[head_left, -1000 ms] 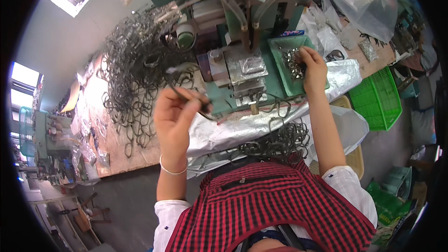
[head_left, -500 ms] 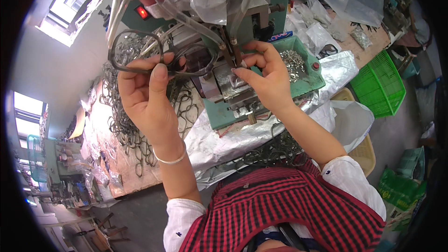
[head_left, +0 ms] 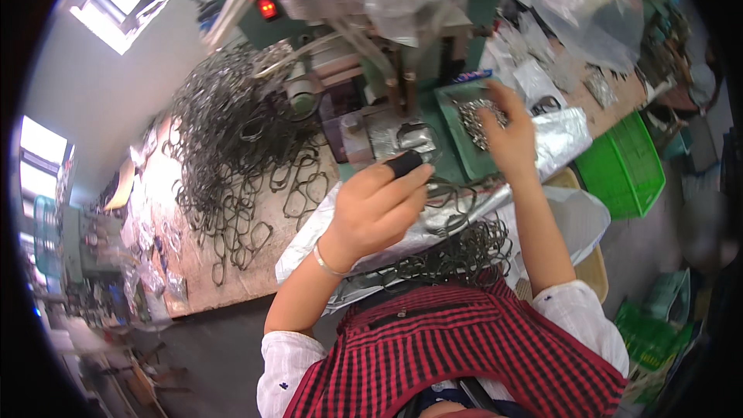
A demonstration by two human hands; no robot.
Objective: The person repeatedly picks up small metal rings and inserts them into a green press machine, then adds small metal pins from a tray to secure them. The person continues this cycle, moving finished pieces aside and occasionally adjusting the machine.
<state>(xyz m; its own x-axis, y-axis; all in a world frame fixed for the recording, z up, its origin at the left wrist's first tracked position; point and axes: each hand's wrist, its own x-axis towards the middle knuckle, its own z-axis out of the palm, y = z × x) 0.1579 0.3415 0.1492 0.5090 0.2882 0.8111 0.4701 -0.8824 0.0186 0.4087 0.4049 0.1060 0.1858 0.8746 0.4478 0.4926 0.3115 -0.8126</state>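
My left hand (head_left: pixel 381 207), a black sleeve on one finger, is in front of the machine's metal work block (head_left: pixel 381 133). Its bent fingers close on a dark eyeglass frame (head_left: pixel 438 144), whose rims show beyond the fingertips; the gripped part is hidden. Over the green tray (head_left: pixel 467 156) at the right is my right hand (head_left: pixel 511 135), thumb and fingers apart and blurred. Small shiny metal parts (head_left: pixel 472 120) lie in the tray just beside the fingers. I see nothing between those fingers.
Many dark eyeglass frames (head_left: pixel 232 124) are heaped on the table at the left. More frames (head_left: pixel 457 251) lie on silver sheeting near my apron. Clear tubes (head_left: pixel 364 50) hang down at the green machine. A green plastic basket (head_left: pixel 623 166) stands at the right.
My left hand has moved right and nearer to me with the eyeglass frame. My right hand has left the machine's work block and moved right over the tray. The head view has shifted.
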